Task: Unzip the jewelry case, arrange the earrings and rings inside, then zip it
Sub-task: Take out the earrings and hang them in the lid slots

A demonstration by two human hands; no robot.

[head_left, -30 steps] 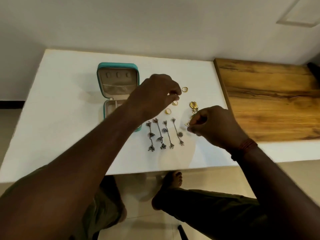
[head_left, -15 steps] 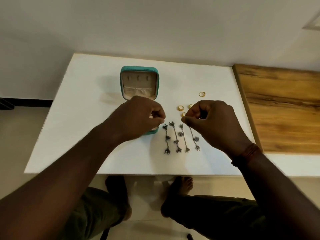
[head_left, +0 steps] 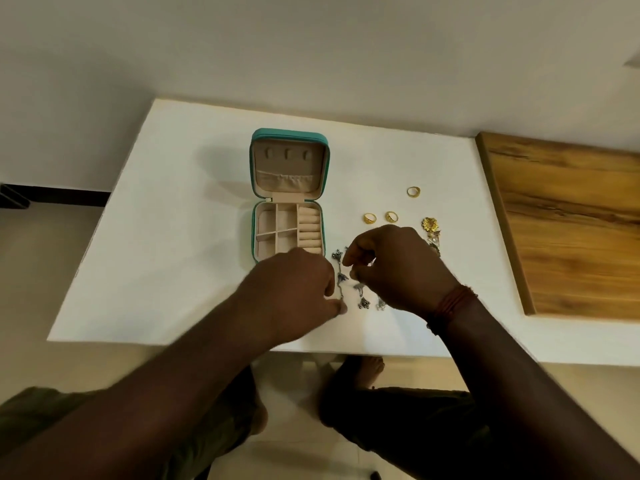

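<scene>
Head cam: both hands at silver dangle earrings (head_left: 341, 277), near table's front edge; teal jewelry case (head_left: 289, 202) unzipped, lid laid back.
L hand (head_left: 294, 292) pinches leftmost earring's low end, prob. to lift into case just beside. R hand (head_left: 394, 271) fingertips bunched over row, grip unclear. Gold rings (head_left: 369, 218) + gold earrings (head_left: 429, 224) wait toward right edge of white table (head_left: 180, 237); wood slab (head_left: 568, 230) abuts, plain wall (head_left: 311, 46) behind.

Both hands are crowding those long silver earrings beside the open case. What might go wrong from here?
The silver earrings lie side by side between the left hand and right hand; lifting one might snag its neighbour. They sit near the front edge of the table, so a nudge could knock one off. The loose gold rings may roll if bumped.
</scene>
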